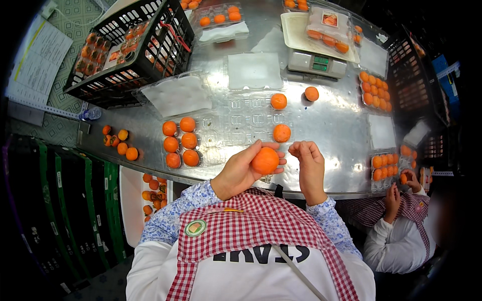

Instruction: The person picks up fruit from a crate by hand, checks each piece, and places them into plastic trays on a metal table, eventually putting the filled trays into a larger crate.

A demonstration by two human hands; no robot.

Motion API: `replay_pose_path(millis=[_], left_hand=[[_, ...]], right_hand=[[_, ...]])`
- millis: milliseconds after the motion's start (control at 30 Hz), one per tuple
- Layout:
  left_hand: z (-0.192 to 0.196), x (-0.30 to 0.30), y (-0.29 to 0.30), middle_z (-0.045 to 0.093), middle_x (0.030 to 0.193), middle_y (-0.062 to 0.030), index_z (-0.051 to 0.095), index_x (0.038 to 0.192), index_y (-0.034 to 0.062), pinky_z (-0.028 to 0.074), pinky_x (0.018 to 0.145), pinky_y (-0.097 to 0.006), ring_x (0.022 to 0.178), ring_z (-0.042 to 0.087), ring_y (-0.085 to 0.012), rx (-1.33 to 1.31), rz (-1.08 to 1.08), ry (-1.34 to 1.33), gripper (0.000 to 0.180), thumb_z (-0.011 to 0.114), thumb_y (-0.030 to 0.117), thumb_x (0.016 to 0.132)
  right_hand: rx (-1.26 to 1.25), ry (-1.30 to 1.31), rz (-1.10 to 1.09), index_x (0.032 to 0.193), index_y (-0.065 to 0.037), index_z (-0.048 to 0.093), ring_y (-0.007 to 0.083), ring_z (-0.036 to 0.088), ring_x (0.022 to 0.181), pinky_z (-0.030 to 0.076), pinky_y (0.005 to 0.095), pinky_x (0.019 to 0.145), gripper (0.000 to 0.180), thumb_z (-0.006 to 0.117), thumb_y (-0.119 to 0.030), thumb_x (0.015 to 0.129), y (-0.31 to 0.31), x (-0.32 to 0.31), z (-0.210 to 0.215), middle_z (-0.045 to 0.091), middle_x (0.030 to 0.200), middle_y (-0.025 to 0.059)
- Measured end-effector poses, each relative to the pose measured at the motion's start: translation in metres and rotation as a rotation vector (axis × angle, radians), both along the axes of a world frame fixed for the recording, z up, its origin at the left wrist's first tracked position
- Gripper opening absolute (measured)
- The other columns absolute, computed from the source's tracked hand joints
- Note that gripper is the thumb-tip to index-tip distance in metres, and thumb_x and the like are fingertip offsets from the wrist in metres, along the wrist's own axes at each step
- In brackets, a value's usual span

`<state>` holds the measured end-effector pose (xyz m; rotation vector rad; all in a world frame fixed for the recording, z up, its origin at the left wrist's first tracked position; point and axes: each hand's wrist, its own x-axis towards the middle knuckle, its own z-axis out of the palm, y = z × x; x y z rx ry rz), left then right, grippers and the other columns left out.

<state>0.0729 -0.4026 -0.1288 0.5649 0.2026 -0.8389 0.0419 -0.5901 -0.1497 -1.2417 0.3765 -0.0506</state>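
A smooth orange persimmon [265,161] rests in my left hand [235,171], whose fingers curl round it from below and behind. Just right of the fruit, my right hand [310,166] is raised with thumb and fingertips pinched together; anything between them is too small to make out. Beyond my hands lies an open clear plastic tray [242,119], with a persimmon [281,133] and another persimmon [278,101] along its right side. To its left, a second clear tray [210,146] holds several persimmons in two columns. One loose persimmon [311,94] sits farther right on the metal table.
A black crate [165,47] of packed persimmons stands far left, near loose persimmons [122,148]. At the back, a digital scale [296,61] carries a tray and pack. Below the table's left edge is a white bin [131,200]. A co-worker [401,236] handles fruit at right.
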Motion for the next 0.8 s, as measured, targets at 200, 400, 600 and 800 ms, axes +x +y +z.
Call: replay_pose_path(millis=[200,400,600,800], left_hand=[[-0.003,-0.001,-0.001,0.052,0.127,-0.0187,0.046,0.131,-0.0044,0.042,0.105,-0.045,0.123,0.049,-0.0287,0.022,0.059,-0.076,0.044,0.032,0.028,0.105],[-0.008,-0.002,-0.004,0.051,0.130,-0.0164,0.044,0.133,-0.0044,0.039,0.108,-0.040,0.125,0.047,-0.0243,0.078,0.079,-0.117,0.042,0.036,0.025,0.104],[-0.008,-0.006,-0.006,0.048,0.134,-0.0151,0.043,0.135,-0.0027,0.036,0.110,-0.036,0.126,0.046,-0.0222,0.117,0.044,-0.160,0.042,0.034,0.024,0.104],[0.007,-0.006,-0.006,0.043,0.139,-0.0127,0.038,0.140,-0.0015,0.037,0.108,-0.035,0.128,0.044,-0.0207,0.159,0.026,-0.128,0.044,0.032,0.025,0.105]], right_hand=[[-0.721,0.167,0.419,0.076,0.001,0.062,0.0155,0.058,0.065,0.046,0.0307,0.061,0.029,0.056,-0.021,0.095,-0.020,-0.036,-0.027,0.064,0.070,0.0066],[-0.810,-0.086,0.322,0.120,-0.002,0.052,0.0186,0.064,0.083,0.049,0.0303,0.078,0.033,0.061,-0.005,0.088,-0.003,-0.042,-0.011,0.066,0.094,0.0096],[-0.862,-0.414,0.330,0.129,-0.003,0.048,0.0327,0.046,0.117,0.040,0.0419,0.098,0.073,0.083,-0.020,0.067,0.010,-0.025,0.021,0.049,0.127,0.0152],[-1.014,-0.463,0.298,0.131,-0.003,0.047,0.0331,0.044,0.119,0.038,0.0436,0.100,0.081,0.086,-0.024,0.064,0.024,-0.016,0.014,0.045,0.131,0.0148]])
